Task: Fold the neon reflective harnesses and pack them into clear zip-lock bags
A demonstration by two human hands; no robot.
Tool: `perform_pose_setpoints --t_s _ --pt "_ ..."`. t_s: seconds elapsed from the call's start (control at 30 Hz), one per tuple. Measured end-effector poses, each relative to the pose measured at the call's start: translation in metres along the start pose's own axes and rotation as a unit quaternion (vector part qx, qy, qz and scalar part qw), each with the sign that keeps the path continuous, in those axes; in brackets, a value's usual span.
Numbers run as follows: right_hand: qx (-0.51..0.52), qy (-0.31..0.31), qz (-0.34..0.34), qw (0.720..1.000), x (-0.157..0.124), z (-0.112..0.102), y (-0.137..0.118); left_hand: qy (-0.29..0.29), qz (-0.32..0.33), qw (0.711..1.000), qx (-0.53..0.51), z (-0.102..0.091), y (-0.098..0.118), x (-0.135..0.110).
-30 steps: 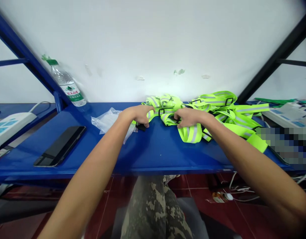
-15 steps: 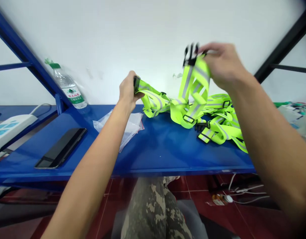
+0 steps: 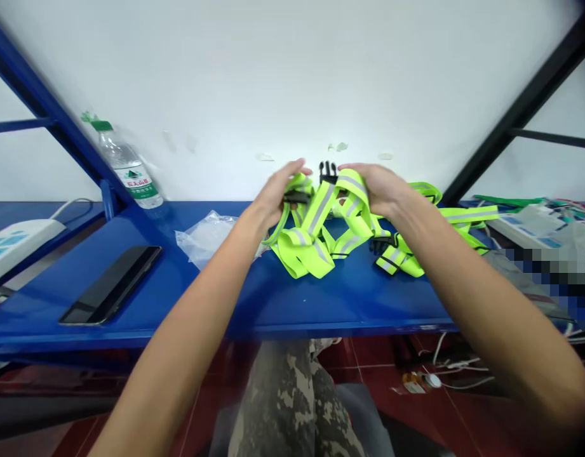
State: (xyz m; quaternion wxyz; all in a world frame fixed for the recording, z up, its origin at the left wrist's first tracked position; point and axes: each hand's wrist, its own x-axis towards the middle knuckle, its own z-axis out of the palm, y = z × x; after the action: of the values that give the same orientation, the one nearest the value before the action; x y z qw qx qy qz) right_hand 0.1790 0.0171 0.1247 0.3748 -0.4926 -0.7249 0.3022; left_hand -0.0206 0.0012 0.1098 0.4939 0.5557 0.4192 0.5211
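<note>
A neon-yellow reflective strap vest [image 3: 316,238] with grey stripes hangs between my hands over the blue shelf [image 3: 282,292]. My left hand [image 3: 277,190] is closed on one strap end with a black buckle part. My right hand [image 3: 375,187] grips the other strap end, its black pronged buckle [image 3: 327,171] poking up beside the fingers. The two buckle halves sit close together, a small gap between them. More neon straps [image 3: 439,216] lie in a heap behind my right wrist.
A black phone [image 3: 112,284] lies at the shelf's left front. Clear plastic bags [image 3: 206,235] sit left of the straps, a water bottle [image 3: 125,165] leans against the wall. White power strips at far left [image 3: 11,244] and far right [image 3: 535,225]. Blue and black frame posts slant up both sides.
My hands lifted the strap ends from the shelf, spread them high and apart, then came down and together so the buckle halves nearly meet.
</note>
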Motion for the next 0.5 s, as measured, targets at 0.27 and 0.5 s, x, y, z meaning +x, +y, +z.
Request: perform_pose_setpoints --t_s 0.27,0.5 --pt "-0.092 0.006 -0.003 0.996 -0.017 0.006 0.007 -0.086 -0.019 0.996 0.015 0.005 -0.033 0.005" --pt "-0.276 -0.085 -0.058 0.956 -0.019 -0.044 0.021 -0.005 -0.052 0.998 -0.022 -0.008 -0.030 0.010"
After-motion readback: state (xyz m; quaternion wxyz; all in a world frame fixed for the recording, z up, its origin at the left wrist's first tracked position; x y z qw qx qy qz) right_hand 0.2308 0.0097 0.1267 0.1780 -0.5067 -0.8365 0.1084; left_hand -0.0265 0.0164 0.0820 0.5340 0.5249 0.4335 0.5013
